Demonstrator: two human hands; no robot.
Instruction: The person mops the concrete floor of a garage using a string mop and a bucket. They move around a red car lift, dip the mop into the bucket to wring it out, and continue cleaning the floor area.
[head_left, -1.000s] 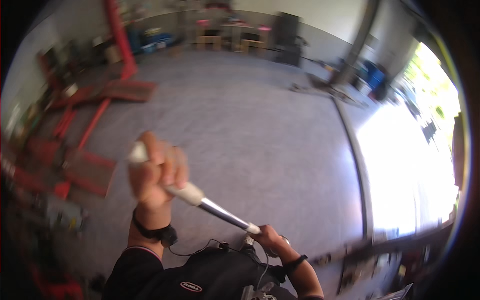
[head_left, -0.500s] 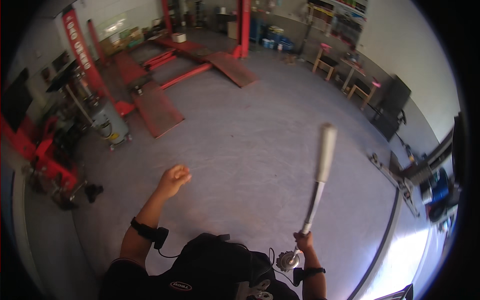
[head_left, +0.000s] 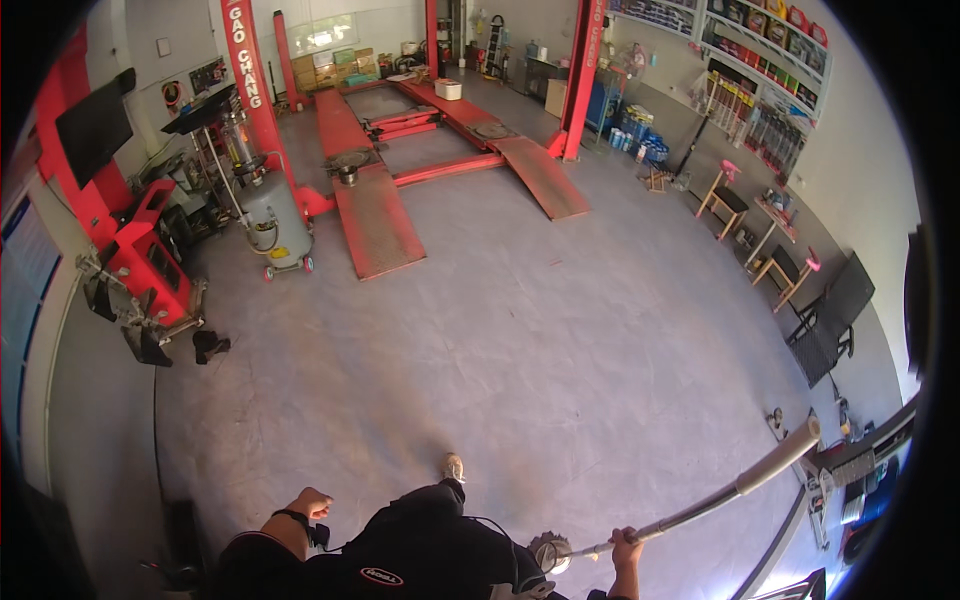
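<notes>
Low on the right, my right hand (head_left: 627,547) is wrapped round a long silver pole (head_left: 690,515). A thick pale grey sleeve covers the pole's far end, which points up and to the right. At the near end is a round head with a toothed edge (head_left: 548,550), close to my body; its exact kind cannot be made out. My left hand (head_left: 314,502) hangs beside my body at lower left, fingers curled in, with nothing visible in it. A shoe (head_left: 454,467) shows on the floor ahead of my dark clothing.
A red vehicle lift (head_left: 375,225) with two ramps stands ahead. To its left are a grey wheeled tank (head_left: 277,222) and a red machine (head_left: 150,265). Along the right wall are chairs (head_left: 785,272), a black mesh chair (head_left: 832,315) and stocked shelves (head_left: 765,60).
The pole has swung from nearly upright to a low slant toward the right. My left hand has dropped closer to my body. The view has tilted up, showing more of the room.
</notes>
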